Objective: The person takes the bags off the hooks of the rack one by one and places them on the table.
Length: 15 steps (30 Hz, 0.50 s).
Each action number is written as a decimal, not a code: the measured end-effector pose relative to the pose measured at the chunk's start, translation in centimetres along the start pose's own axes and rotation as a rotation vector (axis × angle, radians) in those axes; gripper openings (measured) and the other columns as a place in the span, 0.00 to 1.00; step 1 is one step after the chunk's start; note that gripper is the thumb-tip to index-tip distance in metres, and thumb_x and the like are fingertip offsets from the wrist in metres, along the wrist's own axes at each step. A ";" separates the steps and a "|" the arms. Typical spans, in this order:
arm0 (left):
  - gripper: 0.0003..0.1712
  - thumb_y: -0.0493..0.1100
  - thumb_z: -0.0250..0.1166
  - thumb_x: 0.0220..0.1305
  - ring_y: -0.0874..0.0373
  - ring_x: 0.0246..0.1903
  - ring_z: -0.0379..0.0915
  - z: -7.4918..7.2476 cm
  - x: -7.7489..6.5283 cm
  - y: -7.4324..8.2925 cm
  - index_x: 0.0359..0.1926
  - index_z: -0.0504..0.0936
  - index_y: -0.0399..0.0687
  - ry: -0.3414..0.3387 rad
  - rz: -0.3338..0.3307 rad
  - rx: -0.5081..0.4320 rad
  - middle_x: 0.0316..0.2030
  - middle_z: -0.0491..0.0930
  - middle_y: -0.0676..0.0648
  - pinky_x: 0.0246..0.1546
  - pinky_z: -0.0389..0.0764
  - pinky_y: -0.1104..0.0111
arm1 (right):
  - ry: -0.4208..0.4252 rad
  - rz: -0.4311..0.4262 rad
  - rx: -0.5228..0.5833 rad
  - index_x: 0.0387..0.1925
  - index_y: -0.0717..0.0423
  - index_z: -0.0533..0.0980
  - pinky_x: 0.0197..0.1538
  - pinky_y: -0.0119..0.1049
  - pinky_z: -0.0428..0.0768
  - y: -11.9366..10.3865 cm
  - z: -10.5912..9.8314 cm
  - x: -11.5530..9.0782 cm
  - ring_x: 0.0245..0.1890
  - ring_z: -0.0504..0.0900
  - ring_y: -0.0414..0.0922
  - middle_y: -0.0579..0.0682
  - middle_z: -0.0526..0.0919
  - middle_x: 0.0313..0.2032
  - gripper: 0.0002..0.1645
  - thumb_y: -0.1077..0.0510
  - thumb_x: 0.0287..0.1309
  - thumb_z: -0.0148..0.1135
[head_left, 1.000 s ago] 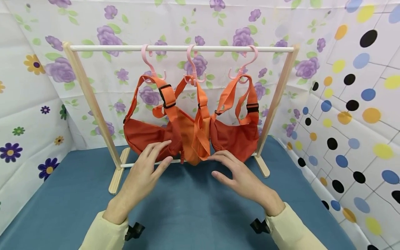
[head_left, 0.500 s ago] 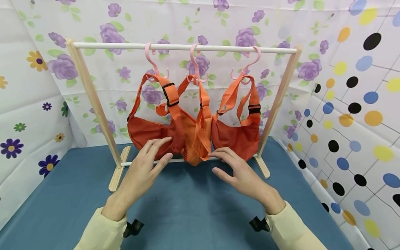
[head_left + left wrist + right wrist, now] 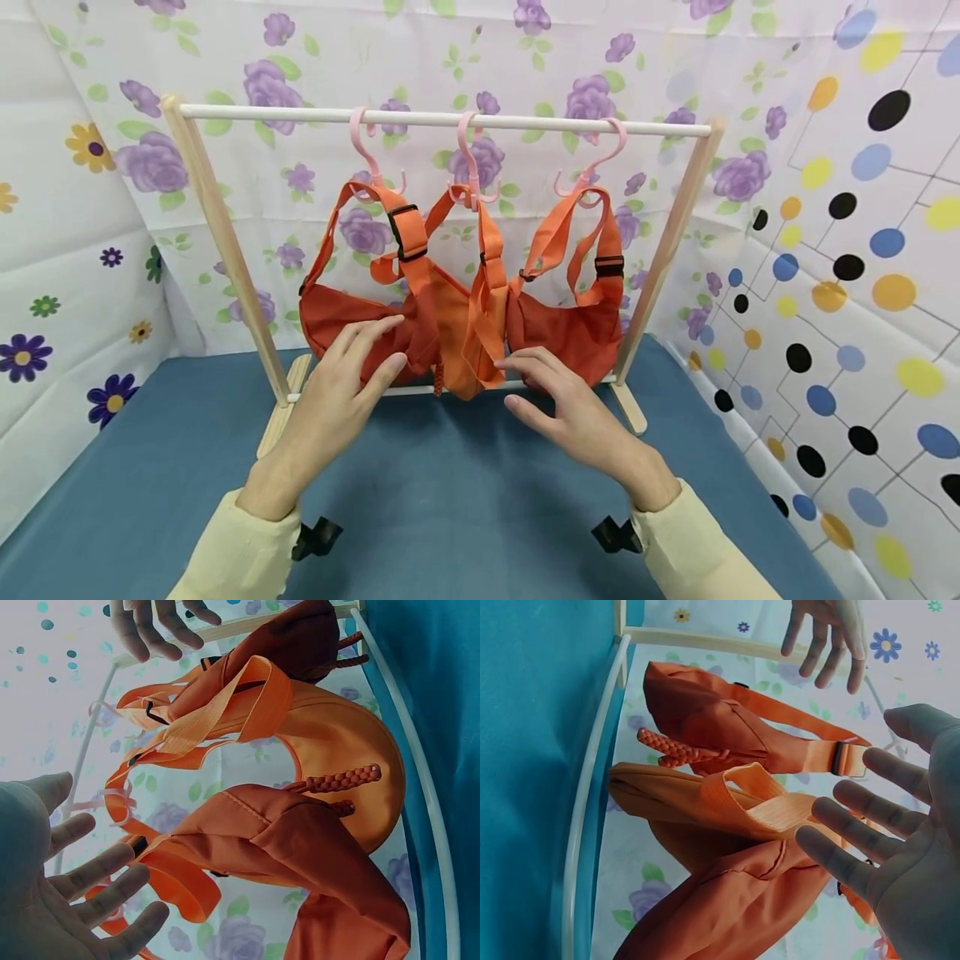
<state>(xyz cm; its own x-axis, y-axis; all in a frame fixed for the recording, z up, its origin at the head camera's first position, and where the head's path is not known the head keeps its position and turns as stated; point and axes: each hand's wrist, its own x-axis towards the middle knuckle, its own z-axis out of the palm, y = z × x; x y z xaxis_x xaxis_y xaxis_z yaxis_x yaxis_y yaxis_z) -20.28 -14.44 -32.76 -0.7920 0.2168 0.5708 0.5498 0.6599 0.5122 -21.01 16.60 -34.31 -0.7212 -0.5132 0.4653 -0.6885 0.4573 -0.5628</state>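
Three shoulder bags hang side by side from pink hooks. The left bag (image 3: 337, 312) and the right bag (image 3: 570, 337) are rust red; the middle bag (image 3: 453, 325) is brighter orange, its loose strap dangling in front. My left hand (image 3: 330, 392) hovers in front of the left bag, overlapping it in the head view. In front of the right bag is my right hand (image 3: 573, 408), its fingertips near the dangling strap's lower end. Both wrist views show spread fingers with nothing in them. Braided zip pulls (image 3: 345, 778) dangle from the left bag over the middle one.
A wooden rack with a white top rail (image 3: 300, 114) carries the pink hooks (image 3: 468, 154); its feet (image 3: 632, 408) stand on a blue cloth (image 3: 465, 500). A white lower bar (image 3: 408, 390) runs behind the bags. Patterned sheets (image 3: 847, 217) enclose the back and sides.
The head view has shifted slightly. My left hand has moved a little left and up; my right hand stays almost in place. The bags hang as before.
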 end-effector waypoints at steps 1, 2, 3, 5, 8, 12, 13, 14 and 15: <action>0.28 0.54 0.59 0.79 0.45 0.64 0.71 -0.1 0.1 0.0 0.74 0.71 0.54 0.002 0.000 -0.001 0.66 0.72 0.45 0.63 0.74 0.43 | 0.000 0.001 0.002 0.68 0.42 0.74 0.62 0.51 0.79 -0.1 0.0 0.1 0.59 0.76 0.40 0.40 0.73 0.64 0.24 0.50 0.75 0.63; 0.29 0.55 0.59 0.79 0.45 0.64 0.71 -0.1 0.2 0.0 0.75 0.71 0.54 0.001 -0.002 -0.002 0.66 0.72 0.45 0.62 0.74 0.43 | -0.001 0.003 0.005 0.68 0.42 0.74 0.62 0.52 0.79 -0.2 0.0 0.2 0.59 0.76 0.40 0.40 0.73 0.64 0.24 0.50 0.75 0.63; 0.29 0.56 0.58 0.79 0.45 0.64 0.71 -0.1 0.3 -0.1 0.75 0.71 0.53 -0.003 -0.003 -0.004 0.66 0.72 0.45 0.62 0.74 0.43 | -0.001 0.005 0.006 0.68 0.42 0.74 0.61 0.52 0.79 -0.3 -0.1 0.3 0.59 0.75 0.40 0.40 0.73 0.64 0.24 0.50 0.75 0.63; 0.30 0.58 0.57 0.80 0.45 0.64 0.71 -0.2 0.5 -0.1 0.75 0.71 0.53 -0.010 -0.007 -0.008 0.66 0.71 0.45 0.63 0.74 0.43 | 0.000 0.008 0.007 0.69 0.42 0.74 0.61 0.53 0.79 -0.5 -0.1 0.4 0.59 0.75 0.41 0.40 0.73 0.64 0.24 0.51 0.75 0.63; 0.30 0.58 0.57 0.79 0.46 0.64 0.71 -0.2 0.6 -0.1 0.75 0.71 0.53 -0.011 -0.009 -0.008 0.66 0.71 0.45 0.63 0.74 0.43 | 0.001 0.011 0.006 0.69 0.42 0.74 0.61 0.54 0.80 -0.7 -0.2 0.5 0.60 0.74 0.41 0.41 0.73 0.64 0.25 0.51 0.75 0.63; 0.29 0.55 0.59 0.79 0.47 0.64 0.72 -0.5 0.7 0.0 0.75 0.71 0.54 0.010 0.002 -0.004 0.66 0.72 0.46 0.62 0.74 0.44 | 0.001 -0.002 0.003 0.70 0.41 0.73 0.61 0.54 0.79 -0.9 -0.2 0.8 0.61 0.74 0.41 0.41 0.73 0.64 0.25 0.51 0.75 0.63; 0.28 0.54 0.59 0.79 0.47 0.63 0.72 -0.5 0.7 0.0 0.75 0.71 0.54 0.016 0.008 -0.002 0.66 0.72 0.46 0.61 0.75 0.45 | 0.001 -0.006 0.002 0.70 0.42 0.73 0.61 0.54 0.79 -0.9 -0.2 0.8 0.61 0.74 0.41 0.41 0.73 0.65 0.25 0.51 0.75 0.63; 0.28 0.54 0.59 0.79 0.47 0.63 0.72 -0.6 0.7 -0.1 0.74 0.71 0.54 0.021 0.013 -0.003 0.66 0.72 0.46 0.61 0.75 0.45 | 0.002 -0.011 -0.001 0.70 0.42 0.73 0.61 0.54 0.79 -1.0 -0.2 0.9 0.62 0.74 0.41 0.41 0.73 0.64 0.25 0.51 0.75 0.63; 0.28 0.54 0.59 0.80 0.47 0.62 0.72 -0.7 0.7 -0.1 0.74 0.71 0.54 0.027 0.018 -0.003 0.66 0.72 0.46 0.60 0.75 0.45 | 0.002 -0.016 -0.003 0.69 0.41 0.73 0.61 0.54 0.79 -1.0 -0.3 1.0 0.62 0.74 0.41 0.41 0.73 0.64 0.25 0.51 0.75 0.63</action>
<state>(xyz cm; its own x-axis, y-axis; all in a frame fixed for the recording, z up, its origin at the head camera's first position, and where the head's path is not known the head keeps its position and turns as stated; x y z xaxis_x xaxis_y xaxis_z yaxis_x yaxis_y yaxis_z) -20.74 -14.79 -31.95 -0.7744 0.2091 0.5971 0.5648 0.6536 0.5037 -21.07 15.80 -33.09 -0.7105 -0.5186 0.4757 -0.7000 0.4513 -0.5535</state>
